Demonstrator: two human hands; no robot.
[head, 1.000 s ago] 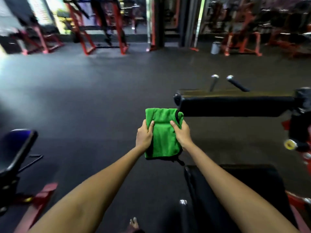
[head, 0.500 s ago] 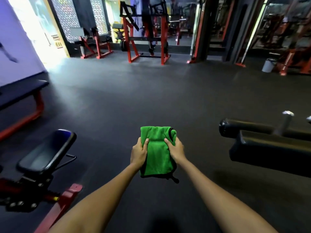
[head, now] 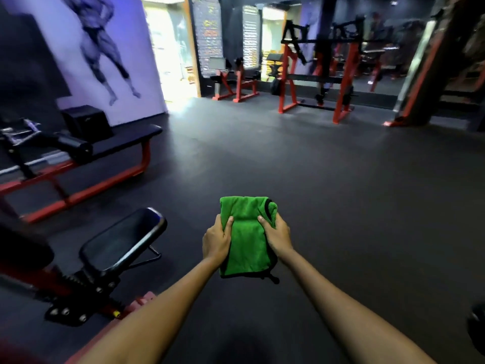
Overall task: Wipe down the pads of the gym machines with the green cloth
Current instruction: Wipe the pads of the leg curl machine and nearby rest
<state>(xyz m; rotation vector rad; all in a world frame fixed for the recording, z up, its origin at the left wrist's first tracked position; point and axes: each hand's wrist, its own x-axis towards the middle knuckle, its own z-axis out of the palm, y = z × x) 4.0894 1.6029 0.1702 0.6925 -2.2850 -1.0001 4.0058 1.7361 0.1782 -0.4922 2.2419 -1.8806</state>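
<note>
We hold the green cloth out in front of us with both arms stretched forward, at about 6 o'clock in the head view and a little right of centre. It is folded into a tall rectangle with a dark trim showing along its upper right edge and at the bottom corner. Our left hand grips its left side, thumb laid on the front face and fingers curled behind. Our right hand grips the right side the same way, thumb on the front. The cloth hangs in the air above the dark floor, touching no machine.

At 8 o'clock, just beside our left forearm, a tilted black pad sits on a red and black frame, well clear of the cloth. At 10 o'clock a flat black bench on red legs stands before a wall with a mural of a muscular figure. At 1 o'clock, far across the floor, stands a red rack, with smaller red machines at 12 o'clock beside a bright doorway.
</note>
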